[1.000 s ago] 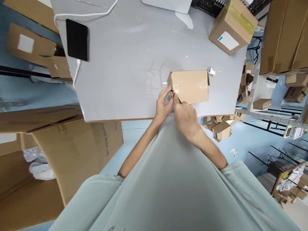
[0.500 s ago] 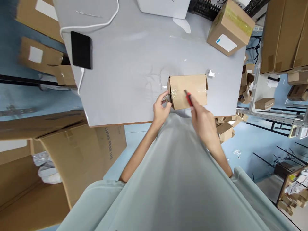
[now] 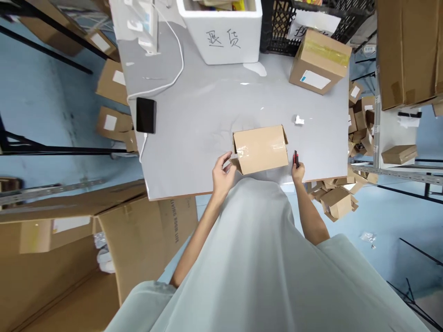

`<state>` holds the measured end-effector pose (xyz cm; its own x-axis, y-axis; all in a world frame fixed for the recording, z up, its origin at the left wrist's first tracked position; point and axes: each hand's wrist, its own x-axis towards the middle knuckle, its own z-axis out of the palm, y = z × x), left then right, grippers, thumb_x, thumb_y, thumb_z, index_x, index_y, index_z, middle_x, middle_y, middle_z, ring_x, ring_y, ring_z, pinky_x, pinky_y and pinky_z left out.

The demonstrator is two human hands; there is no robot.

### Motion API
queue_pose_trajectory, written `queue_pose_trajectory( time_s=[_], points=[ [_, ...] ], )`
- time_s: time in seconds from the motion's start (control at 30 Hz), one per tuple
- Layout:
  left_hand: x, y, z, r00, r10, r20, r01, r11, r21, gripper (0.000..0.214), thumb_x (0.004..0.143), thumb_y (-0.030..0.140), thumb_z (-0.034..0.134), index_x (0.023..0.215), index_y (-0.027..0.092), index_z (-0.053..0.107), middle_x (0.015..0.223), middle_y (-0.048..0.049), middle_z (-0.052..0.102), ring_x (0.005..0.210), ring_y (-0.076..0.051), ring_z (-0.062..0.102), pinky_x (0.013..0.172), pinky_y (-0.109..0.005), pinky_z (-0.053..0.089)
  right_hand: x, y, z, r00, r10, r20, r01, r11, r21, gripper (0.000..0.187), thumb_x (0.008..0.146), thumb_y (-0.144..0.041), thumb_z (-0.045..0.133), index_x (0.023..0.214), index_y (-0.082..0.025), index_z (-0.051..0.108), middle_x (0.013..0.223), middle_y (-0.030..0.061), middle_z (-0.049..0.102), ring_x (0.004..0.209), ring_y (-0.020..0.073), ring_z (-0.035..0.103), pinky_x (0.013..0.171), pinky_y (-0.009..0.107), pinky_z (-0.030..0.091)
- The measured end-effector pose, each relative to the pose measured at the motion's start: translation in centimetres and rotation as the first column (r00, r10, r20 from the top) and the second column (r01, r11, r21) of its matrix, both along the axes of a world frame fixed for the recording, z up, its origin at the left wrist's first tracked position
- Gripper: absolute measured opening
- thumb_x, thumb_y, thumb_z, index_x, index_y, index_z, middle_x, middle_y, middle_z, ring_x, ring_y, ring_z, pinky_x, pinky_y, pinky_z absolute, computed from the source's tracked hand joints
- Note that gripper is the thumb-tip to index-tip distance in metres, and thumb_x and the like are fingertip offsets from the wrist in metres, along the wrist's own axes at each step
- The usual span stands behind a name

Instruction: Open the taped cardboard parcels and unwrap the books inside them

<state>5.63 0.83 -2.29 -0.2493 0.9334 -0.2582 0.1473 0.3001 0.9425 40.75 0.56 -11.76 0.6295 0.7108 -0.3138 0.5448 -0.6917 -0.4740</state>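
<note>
A small brown cardboard box [image 3: 261, 150] lies near the front edge of the grey table [image 3: 194, 138], with clear tape at both ends. At its left end a flap [image 3: 236, 163] sticks out. Beside that flap is my left hand [image 3: 223, 175], thumb and fingers apart; whether the thumb touches the flap I cannot tell. My right hand [image 3: 298, 173] is closed around a red and black box cutter [image 3: 296, 159], held upright to the right of the box and apart from it.
Behind stand a white bin [image 3: 231, 39] with handwriting, a black crate [image 3: 277, 27] and a taped carton [image 3: 320, 62]. A phone [image 3: 146, 115] on a white cable lies left. A paper scrap [image 3: 299, 120] lies beyond the box. A large open carton [image 3: 138, 244] stands lower left.
My right hand with the box cutter has moved off the box top to its right side. The box is turned slightly. My left hand's fingers have come away from the box's end. The view has shifted.
</note>
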Motion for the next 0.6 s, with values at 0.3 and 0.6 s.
queue_pose_trajectory(
  time_s=[0.3, 0.6],
  points=[
    [1.5, 0.5, 0.3, 0.997, -0.062, -0.044, 0.062, 0.998, -0.016, 0.053, 0.1, 0.043, 0.068, 0.15, 0.026, 0.068, 0.156, -0.0109, 0.068, 0.149, -0.03, 0.062, 0.131, -0.048, 0.045, -2.4, 2.0, 5.9, 0.85, 0.305, -0.429, -0.127, 0.91, 0.395, 0.068, 0.107, -0.066, 0.048, 0.152, -0.018, 0.063, 0.156, 0.0201, 0.068, 0.143, 0.027, 0.066, 0.121, 0.045, 0.052],
    [0.0, 0.8, -0.5, 0.995, -0.022, 0.101, 0.029, 0.998, -0.064, 0.064, 0.095, 0.057, 0.068, 0.151, 0.026, 0.066, 0.157, -0.0128, 0.068, 0.148, -0.032, 0.063, 0.122, -0.048, 0.055, -8.5, 3.5, 13.5, 0.726, 0.546, -0.418, -0.382, 0.826, 0.415, 0.071, 0.112, -0.064, 0.045, 0.165, -0.017, 0.056, 0.173, 0.0172, 0.052, 0.163, 0.0253, 0.048, 0.133, 0.046, 0.041]
  ],
)
